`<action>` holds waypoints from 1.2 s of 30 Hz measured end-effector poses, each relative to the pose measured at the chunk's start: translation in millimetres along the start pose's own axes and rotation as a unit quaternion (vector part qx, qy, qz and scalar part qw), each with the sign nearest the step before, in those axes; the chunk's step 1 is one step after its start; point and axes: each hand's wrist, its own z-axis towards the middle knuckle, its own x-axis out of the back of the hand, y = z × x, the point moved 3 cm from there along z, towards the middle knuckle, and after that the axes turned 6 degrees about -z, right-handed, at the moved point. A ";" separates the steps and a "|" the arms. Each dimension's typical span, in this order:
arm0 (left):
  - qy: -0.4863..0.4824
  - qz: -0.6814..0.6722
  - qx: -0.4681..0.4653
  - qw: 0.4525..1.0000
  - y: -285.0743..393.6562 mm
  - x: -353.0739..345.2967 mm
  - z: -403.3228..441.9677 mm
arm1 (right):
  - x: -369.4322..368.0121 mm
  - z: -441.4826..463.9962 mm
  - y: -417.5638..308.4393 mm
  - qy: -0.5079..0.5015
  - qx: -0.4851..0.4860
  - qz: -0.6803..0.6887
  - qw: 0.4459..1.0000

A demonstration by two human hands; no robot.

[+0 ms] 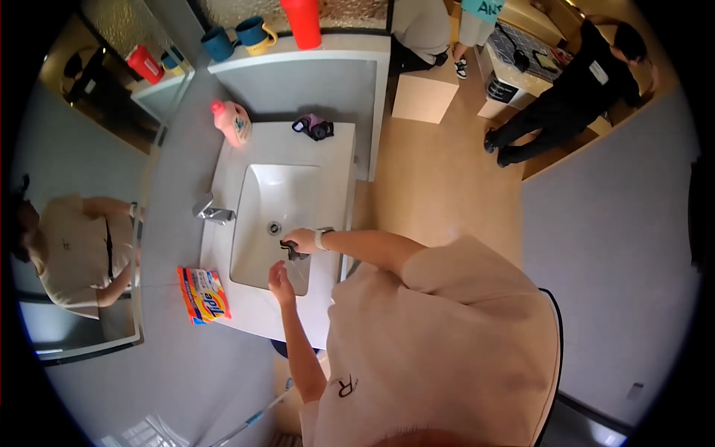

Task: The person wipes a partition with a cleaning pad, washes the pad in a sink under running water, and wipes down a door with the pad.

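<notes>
My right hand (303, 241), with a watch on its wrist, reaches over the white sink (257, 201). Its fingers are closed on a small dark cloth-like item (293, 252), whose exact kind I cannot make out. Just below it, my left hand (280, 283) hovers near the basin's front corner. The left fingers are partly bent and apart from the thumb, with nothing visible in them. A round metal drain (274, 228) lies in the basin beside the dark item. The chrome faucet (216, 212) stands at the sink's left.
An orange Tide bag (204, 296) lies on the counter's edge. A pink bottle (232, 123) and a crumpled dark-and-purple cloth item (313, 127) sit on the counter. Cups and a red container (302, 24) stand on the ledge. A mirror (82, 261) is at left; other people stand farther back.
</notes>
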 end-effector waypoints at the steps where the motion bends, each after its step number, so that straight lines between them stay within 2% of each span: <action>1: 0.038 -0.112 0.107 0.987 -7.0 -4.5 -4.2 | 10.7 -12.1 -9.0 0.158 0.022 0.084 0.984; 2: 0.073 -0.223 0.214 0.948 -14.8 -9.0 -10.1 | 10.5 -19.2 -19.8 0.170 0.018 0.084 0.982; 3: 0.044 -0.251 0.256 0.933 -17.1 -14.1 -15.3 | 23.2 -32.9 -30.1 0.169 -0.047 0.388 0.905; 4: 0.026 -0.252 0.253 0.934 -15.3 -21.6 -13.9 | 30.3 -48.8 -43.9 0.155 -0.102 0.657 0.731; 5: 0.016 -0.380 0.269 0.885 -15.2 -29.8 -13.5 | 38.7 -62.0 -56.7 0.123 -0.119 0.733 0.658; 6: 0.005 -0.497 0.292 0.817 -16.2 -37.1 -21.7 | 27.0 -59.7 -45.8 0.146 -0.126 0.738 0.647; 7: -0.057 -0.524 0.239 0.816 -7.8 -42.5 -24.9 | -0.2 -47.0 -30.0 0.071 -0.059 0.799 0.594; 8: -0.055 -0.553 0.237 0.797 -11.5 -47.1 -26.6 | -21.3 -56.2 -18.1 -0.004 0.011 0.845 0.535; 10: -0.066 -0.569 0.225 0.788 -1.0 -49.3 -29.8 | -34.4 -81.6 -32.8 0.012 -0.098 0.780 0.618; 12: 0.054 -0.523 0.175 0.833 58.2 -51.4 -37.2 | -5.1 -107.3 -91.4 0.032 -0.167 0.804 0.570; 14: 0.042 -0.454 0.118 0.882 71.9 -44.7 -44.0 | -24.0 -84.1 -94.2 0.027 -0.168 0.871 0.460; 15: 0.037 -0.392 0.071 0.917 69.4 -40.6 -45.8 | -55.6 -54.1 -70.3 -0.017 -0.111 0.865 0.488; 16: 0.029 -0.326 0.024 0.945 65.0 -38.5 -44.8 | -65.3 -39.0 -82.9 -0.117 -0.002 0.975 0.188; 17: 0.050 -0.277 -0.016 0.959 69.6 -34.5 -44.7 | -73.9 -33.7 -87.1 -0.121 -0.013 0.975 0.187; 18: 0.089 -0.278 -0.033 0.956 59.8 -31.2 -45.2 | -74.4 -33.5 -89.6 -0.060 0.034 0.906 0.417; 19: 0.130 -0.217 -0.052 0.966 49.1 -22.2 -44.3 | -67.5 -35.8 -92.8 0.002 0.080 0.779 0.622; 20: 0.167 -0.157 -0.073 0.971 40.4 -16.7 -41.3 | -59.8 -35.2 -95.0 0.064 0.123 0.598 0.789; 22: 0.270 -0.068 -0.088 0.957 52.0 -4.9 -34.1 | -72.4 -12.6 -101.3 -0.105 0.011 0.698 0.708; 23: 0.316 0.023 -0.033 0.948 55.6 4.3 -28.1 | -78.0 -3.2 -105.0 -0.175 -0.060 0.731 0.657; 24: 0.311 0.063 0.024 0.948 64.9 12.8 -19.7 | -59.9 -10.4 -120.7 -0.225 -0.138 0.759 0.595; 25: 0.309 0.030 0.060 0.949 67.7 14.7 -11.7 | -49.0 -7.0 -116.6 -0.186 -0.154 0.755 0.610; 26: 0.307 -0.004 0.094 0.947 67.2 13.1 -3.3 | -34.8 -7.9 -121.9 -0.192 -0.158 0.754 0.608; 27: 0.311 -0.002 0.099 0.945 64.3 9.8 3.6 | -13.0 -11.6 -127.6 -0.122 -0.196 0.703 0.672; 29: 0.228 0.157 0.024 0.961 62.4 -1.2 22.8 | 10.3 -11.9 -123.1 -0.049 -0.238 0.646 0.724; 30: 0.224 0.159 0.030 0.961 51.2 -5.3 33.1 | 16.6 -8.6 -120.0 -0.027 -0.210 0.611 0.763; 32: 0.289 0.116 0.018 0.950 11.4 -10.6 49.9 | 16.4 10.7 -99.0 0.016 -0.166 0.544 0.822; 33: 0.286 -0.074 0.059 0.953 -20.8 -12.4 57.0 | 11.1 19.5 -85.4 0.043 -0.148 0.498 0.853; 34: 0.295 -0.255 0.094 0.916 -44.5 -10.7 60.9 | 5.5 28.8 -75.1 0.070 -0.132 0.440 0.885; 35: 0.241 -0.189 0.113 0.945 -22.6 -14.5 67.1 | -7.2 37.3 -64.6 0.093 -0.120 0.372 0.916; 36: 0.229 -0.106 0.168 0.953 -18.5 -19.0 69.2 | -20.1 44.1 -55.2 0.114 -0.112 0.287 0.944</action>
